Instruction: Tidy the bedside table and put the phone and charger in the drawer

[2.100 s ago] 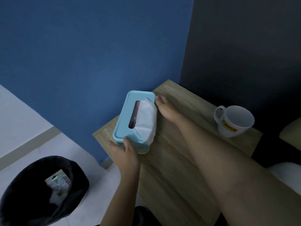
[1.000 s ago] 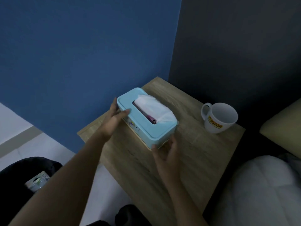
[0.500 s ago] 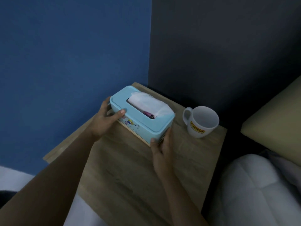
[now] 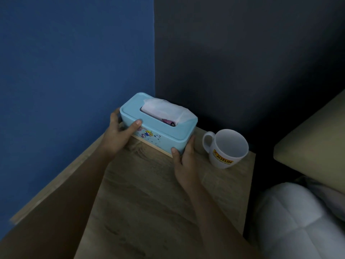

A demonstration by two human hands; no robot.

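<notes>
A light blue tissue box (image 4: 158,126) with a white tissue sticking out of its top slot sits at the far corner of the wooden bedside table (image 4: 149,202), close to both walls. My left hand (image 4: 119,135) grips its left end, thumb on the lid. My right hand (image 4: 183,157) holds its near right corner. No phone, charger or drawer shows in this view.
A white mug (image 4: 226,147) with a yellow logo stands just right of the box, near my right hand. A blue wall (image 4: 74,71) borders the table on the left, a dark wall behind. A beige pillow (image 4: 313,144) and white bedding (image 4: 298,221) lie to the right.
Both hands have turned the tissue box and slid it back into the table's far corner. The view has shifted right, so the black bin on the floor is out of sight.
</notes>
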